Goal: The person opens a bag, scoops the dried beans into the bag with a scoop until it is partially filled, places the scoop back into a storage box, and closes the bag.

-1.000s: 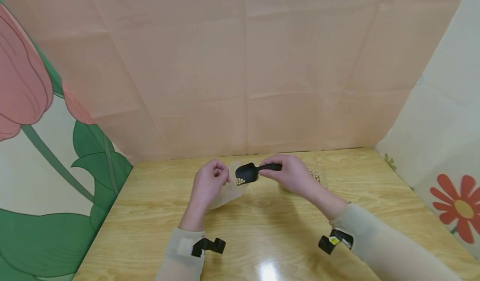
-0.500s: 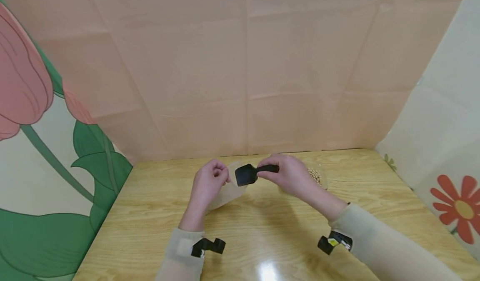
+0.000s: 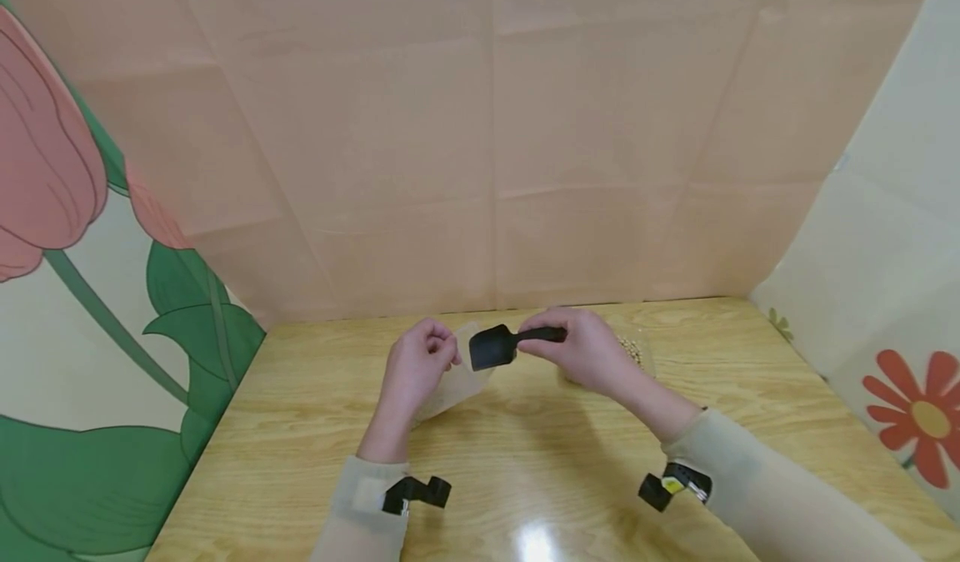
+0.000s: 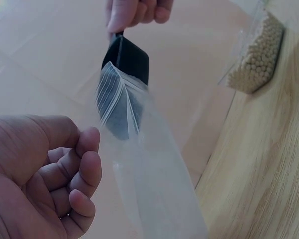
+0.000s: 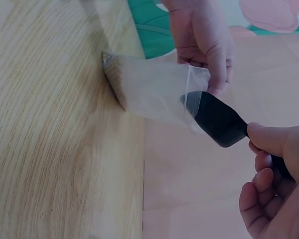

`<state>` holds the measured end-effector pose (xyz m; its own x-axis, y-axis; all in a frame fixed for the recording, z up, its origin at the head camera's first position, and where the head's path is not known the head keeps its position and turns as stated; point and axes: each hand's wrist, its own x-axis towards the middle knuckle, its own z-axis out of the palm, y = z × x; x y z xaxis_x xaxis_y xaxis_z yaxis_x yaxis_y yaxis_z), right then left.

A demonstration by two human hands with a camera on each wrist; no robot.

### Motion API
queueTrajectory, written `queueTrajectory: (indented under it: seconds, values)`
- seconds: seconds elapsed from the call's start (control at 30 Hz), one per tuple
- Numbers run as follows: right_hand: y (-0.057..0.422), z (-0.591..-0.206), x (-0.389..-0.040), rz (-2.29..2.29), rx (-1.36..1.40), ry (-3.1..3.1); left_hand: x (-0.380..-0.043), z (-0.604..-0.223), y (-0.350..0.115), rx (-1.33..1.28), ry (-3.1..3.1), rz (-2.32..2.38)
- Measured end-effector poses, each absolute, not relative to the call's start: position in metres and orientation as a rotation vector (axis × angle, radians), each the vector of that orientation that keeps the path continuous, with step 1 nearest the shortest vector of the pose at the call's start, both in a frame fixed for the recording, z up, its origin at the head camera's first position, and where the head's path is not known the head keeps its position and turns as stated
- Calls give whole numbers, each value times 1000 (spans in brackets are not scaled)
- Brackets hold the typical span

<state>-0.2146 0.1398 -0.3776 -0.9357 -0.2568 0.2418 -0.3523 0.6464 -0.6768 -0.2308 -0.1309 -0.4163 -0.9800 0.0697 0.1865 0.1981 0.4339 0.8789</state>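
My left hand (image 3: 418,366) pinches the edge of a clear zip bag (image 5: 159,89) near its mouth. Several round, tan beans lie in the bottom of the bag (image 5: 115,79), which rests on the table. Between thumb and fingers, my right hand (image 3: 583,349) holds a small black scoop (image 3: 492,348) by its handle. In the left wrist view the front of the scoop (image 4: 132,60) reaches inside the bag's mouth and shows dark through the plastic. No beans are visible on the scoop in the head view.
Behind my right hand stands a clear container (image 4: 256,59) of the same beans, partly hidden in the head view. The wooden table (image 3: 480,479) meets a pink cloth backdrop (image 3: 480,170) at its far edge. Flower-printed panels (image 3: 855,362) flank it.
A second ago a few beans sat at the scoop's front edge; now none show there. The scoop has shifted only slightly. My left hand has stayed in place on the bag.
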Motion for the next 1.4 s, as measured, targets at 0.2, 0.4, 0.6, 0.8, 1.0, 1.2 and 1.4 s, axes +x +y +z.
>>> queueTrajectory:
  seconds: [0.2, 0.4, 0.6, 0.8, 1.0, 1.2, 1.4]
  values:
    - [148, -378, -214, 1349, 426, -2733, -231, -417, -131, -242, -2556, -1590]
    - [160, -377, -210, 1532, 306, -2744, -230, -417, -131, -238, -2564, -1587]
    - [174, -377, -208, 1709, 206, -2707, -230, -417, -130, -230, -2564, -1588]
    - [192, -379, -203, 1787, 134, -2673, -230, -416, -130, -236, -2562, -1592]
    - [217, -386, -202, 1711, 63, -2678, -230, -416, -130, -235, -2564, -1601]
    - [248, -387, -202, 1502, 12, -2750, -230, -417, -130, -244, -2566, -1598]
    - [279, -388, -203, 1387, -24, -2794, -230, -417, -131, -269, -2566, -1584]
